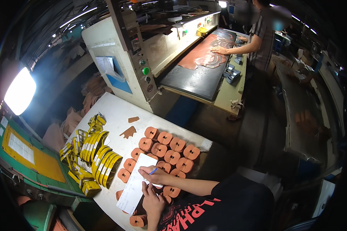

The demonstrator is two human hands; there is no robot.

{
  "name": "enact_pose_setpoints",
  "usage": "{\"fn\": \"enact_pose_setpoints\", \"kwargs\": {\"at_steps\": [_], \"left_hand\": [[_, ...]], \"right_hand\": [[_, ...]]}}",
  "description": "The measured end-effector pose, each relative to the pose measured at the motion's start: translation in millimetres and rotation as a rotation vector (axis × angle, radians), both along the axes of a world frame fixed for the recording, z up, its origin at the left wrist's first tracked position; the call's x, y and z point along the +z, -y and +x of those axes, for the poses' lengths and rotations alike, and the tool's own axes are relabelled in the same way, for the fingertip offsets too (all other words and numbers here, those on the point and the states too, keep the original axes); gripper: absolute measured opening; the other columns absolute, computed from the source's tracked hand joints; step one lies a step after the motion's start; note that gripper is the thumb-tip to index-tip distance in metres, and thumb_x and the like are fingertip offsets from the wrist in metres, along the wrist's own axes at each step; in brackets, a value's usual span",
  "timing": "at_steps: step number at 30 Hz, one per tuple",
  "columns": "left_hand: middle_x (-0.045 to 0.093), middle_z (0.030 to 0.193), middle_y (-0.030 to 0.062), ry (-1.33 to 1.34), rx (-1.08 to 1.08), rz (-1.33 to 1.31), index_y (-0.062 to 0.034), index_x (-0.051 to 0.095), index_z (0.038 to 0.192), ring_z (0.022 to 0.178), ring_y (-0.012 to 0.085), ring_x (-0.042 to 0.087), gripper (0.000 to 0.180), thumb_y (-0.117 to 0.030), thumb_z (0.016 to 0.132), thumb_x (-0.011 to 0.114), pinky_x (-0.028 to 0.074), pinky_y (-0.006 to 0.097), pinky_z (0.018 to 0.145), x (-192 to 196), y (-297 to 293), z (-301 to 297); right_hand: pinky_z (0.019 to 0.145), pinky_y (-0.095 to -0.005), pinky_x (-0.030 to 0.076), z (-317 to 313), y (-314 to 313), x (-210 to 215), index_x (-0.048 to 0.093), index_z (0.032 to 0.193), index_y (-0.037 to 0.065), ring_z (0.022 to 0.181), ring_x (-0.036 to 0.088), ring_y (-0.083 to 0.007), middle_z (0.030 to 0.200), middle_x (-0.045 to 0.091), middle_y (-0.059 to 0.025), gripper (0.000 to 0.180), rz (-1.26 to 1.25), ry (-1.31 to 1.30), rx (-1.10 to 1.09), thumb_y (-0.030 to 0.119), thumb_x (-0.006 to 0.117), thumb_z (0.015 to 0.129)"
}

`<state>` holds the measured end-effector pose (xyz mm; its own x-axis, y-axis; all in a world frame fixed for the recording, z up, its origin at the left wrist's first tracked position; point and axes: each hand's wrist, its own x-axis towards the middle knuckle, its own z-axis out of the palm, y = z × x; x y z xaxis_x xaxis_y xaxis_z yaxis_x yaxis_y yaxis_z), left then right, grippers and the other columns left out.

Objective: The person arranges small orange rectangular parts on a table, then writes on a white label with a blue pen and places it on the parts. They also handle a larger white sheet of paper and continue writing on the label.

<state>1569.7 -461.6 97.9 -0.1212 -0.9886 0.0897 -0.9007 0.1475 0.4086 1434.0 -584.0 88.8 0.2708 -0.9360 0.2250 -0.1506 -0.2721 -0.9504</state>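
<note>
Look to the lower centre of the frame for the sheet of paper [132,189], lying aslant over stacks of orange-brown pieces [165,138] on the white worktop [104,106]. Over its upper right part, find the right hand [153,176], fingers closed round a blue pen [153,171]. Just below, see the left hand [153,201], half-curled, with fingertips at the sheet's right-hand edge; cannot tell whether pinching it or only resting there.

Expect the paper to be light, limp and easily creased, poorly backed wherever bridging gaps between stacks; best pressed flat close to the pen, or lifted by two opposite edges. Judge the pen light, stiff and smooth, best gripped low on the barrel. Treat the stacks, leather by the look, as probably bendy piece by piece and apt to slide apart; grasp around the sides, low down. Note the yellow curved bands [108,169] to the left, well apart from both hands, likely stiff and heavier.
</note>
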Motion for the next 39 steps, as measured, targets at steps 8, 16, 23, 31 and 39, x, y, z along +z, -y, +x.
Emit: {"fn": "enact_pose_setpoints", "kwargs": {"at_steps": [8,16,23,31,39], "left_hand": [[0.038,0.168,0.0205,-0.016,0.018,0.038,-0.0092,0.048,0.151,0.112,0.0426,0.072,0.07,-0.016,0.086,0.073,0.061,0.05,0.083,10,-1,-5],[0.039,0.168,0.0193,-0.006,0.039,0.053,-0.0106,0.051,0.15,0.11,0.0424,0.073,0.067,-0.017,0.086,0.071,0.061,0.05,0.083,4,1,-1],[0.039,0.168,0.0176,-0.015,0.049,0.06,-0.0127,0.052,0.149,0.118,0.0405,0.071,0.065,-0.018,0.086,0.068,0.061,0.05,0.085,4,1,-1],[0.037,0.17,0.0208,-0.029,0.027,0.066,-0.0087,0.052,0.151,0.113,0.0425,0.073,0.068,-0.016,0.086,0.072,0.061,0.051,0.084,7,1,0],[0.037,0.17,0.021,-0.031,0.009,0.053,-0.0087,0.051,0.152,0.111,0.0437,0.073,0.069,-0.02,0.088,0.074,0.061,0.052,0.083,4,0,6]], "right_hand": [[0.067,-0.0467,0.051,1,-3,-1,0.061,0.099,0.001,0.071,0.067,-0.0373,0.078,0.066,-0.0227,0.043,-0.002,0.034,0.005,0.04,0.048,0.114],[0.067,-0.0465,0.051,1,-2,-3,0.06,0.101,0.0,0.071,0.065,-0.038,0.077,0.065,-0.0219,0.04,0.034,0.03,0.027,0.037,0.048,0.114],[0.067,-0.0483,0.052,0,-4,5,0.061,0.103,0.001,0.075,0.071,-0.0414,0.077,0.066,-0.0241,0.04,0.043,0.029,0.041,0.037,0.047,0.114],[0.068,-0.0459,0.049,3,-2,-4,0.059,0.101,-0.001,0.069,0.059,-0.0366,0.076,0.061,-0.0218,0.041,-0.005,0.042,0.007,0.036,0.047,0.115],[0.069,-0.0476,0.051,1,-3,2,0.06,0.103,0.001,0.076,0.069,-0.0424,0.079,0.066,-0.0244,0.038,0.003,0.005,0.019,0.035,0.047,0.115]]}}
